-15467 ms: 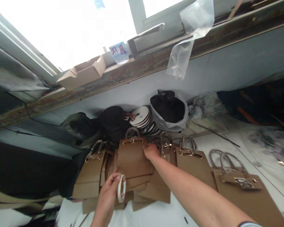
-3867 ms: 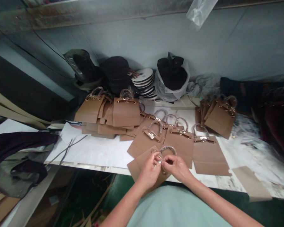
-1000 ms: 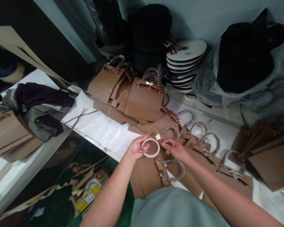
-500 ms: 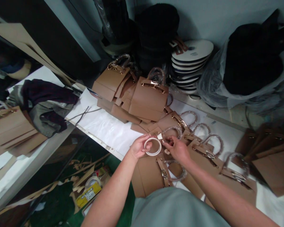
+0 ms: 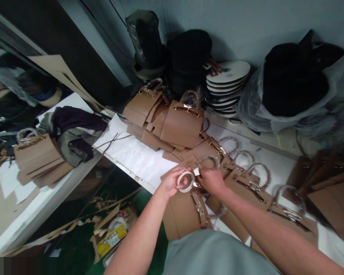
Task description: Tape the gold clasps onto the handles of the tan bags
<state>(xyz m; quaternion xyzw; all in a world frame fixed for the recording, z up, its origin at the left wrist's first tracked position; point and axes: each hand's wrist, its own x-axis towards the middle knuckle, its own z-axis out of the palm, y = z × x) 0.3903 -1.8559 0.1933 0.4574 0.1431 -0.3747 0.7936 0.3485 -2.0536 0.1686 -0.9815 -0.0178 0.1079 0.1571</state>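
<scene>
My left hand is closed around a nearly used-up roll of white tape, held up on its edge with the ring facing me. Close beside it, my right hand has its fingers pinched at a small white strip of tape. Both hands are above a brown handbag with gold hardware, which lies flat. Wrapped in clear plastic, a bag handle shows just beyond my right hand. My right fingertips are partly hidden.
Stacked brown handbags lie ahead on the white tabletop, with more along the right. Ribbon spools and a black bundle in plastic stand against the wall. A cloth garment is at left; a scrap box sits below.
My right hand has turned and closed, its knuckles now facing up near the roll. The tape roll has tilted slightly in my left hand. The view has shifted, moving the background rightward on the left side.
</scene>
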